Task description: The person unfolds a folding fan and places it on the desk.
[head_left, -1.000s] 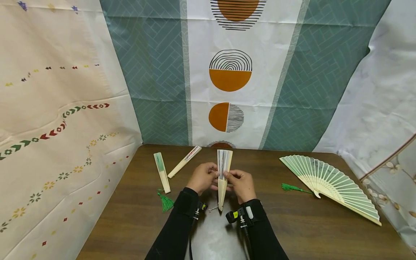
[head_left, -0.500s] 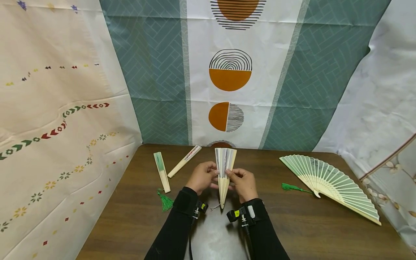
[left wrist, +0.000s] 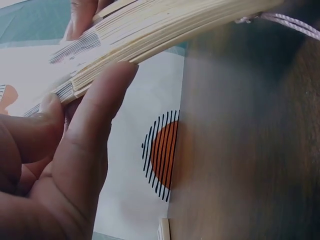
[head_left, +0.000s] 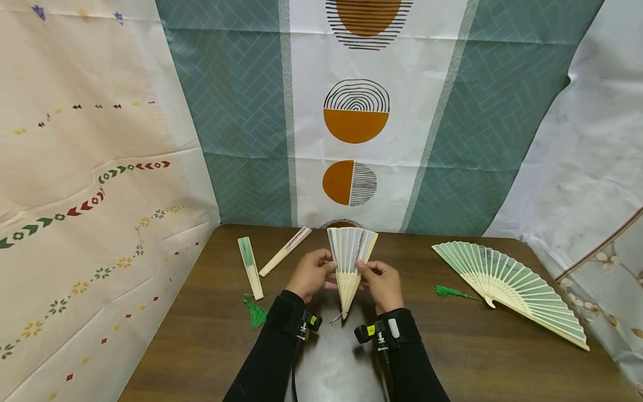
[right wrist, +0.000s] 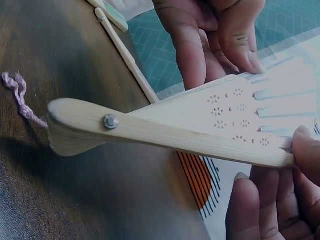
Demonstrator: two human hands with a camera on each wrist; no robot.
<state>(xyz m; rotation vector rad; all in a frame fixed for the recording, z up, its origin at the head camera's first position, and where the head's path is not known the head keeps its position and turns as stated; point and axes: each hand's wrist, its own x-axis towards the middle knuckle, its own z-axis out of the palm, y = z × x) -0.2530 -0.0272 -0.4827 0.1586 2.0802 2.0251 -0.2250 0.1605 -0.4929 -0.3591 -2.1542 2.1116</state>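
Observation:
A partly spread folding fan [head_left: 346, 279] with pale ribs and whitish pleats stands between both hands, its narrow end towards the person. My left hand [head_left: 308, 276] pinches its left edge; in the left wrist view the thumb and a finger lie against the stacked ribs [left wrist: 150, 37]. The right hand [head_left: 384, 286] holds the opposite outer rib, thumb on top. In the right wrist view, small flower cut-outs mark the ribs, and a metal rivet [right wrist: 111, 121] joins them near the rounded end. A pale pinkish cord [right wrist: 22, 100] hangs from that end.
On the brown table [head_left: 482, 363], two folded fans lie at the left: one green-topped [head_left: 250, 268] with a green tassel [head_left: 257, 314], one whitish [head_left: 284, 251]. A spread green fan [head_left: 522, 285] with its own green tassel [head_left: 449, 290] lies at the right. Patterned cloths hang behind.
The fan has spread wider, from a narrow bundle to a wedge. My right hand has moved slightly to the right with its edge; the left has hardly moved.

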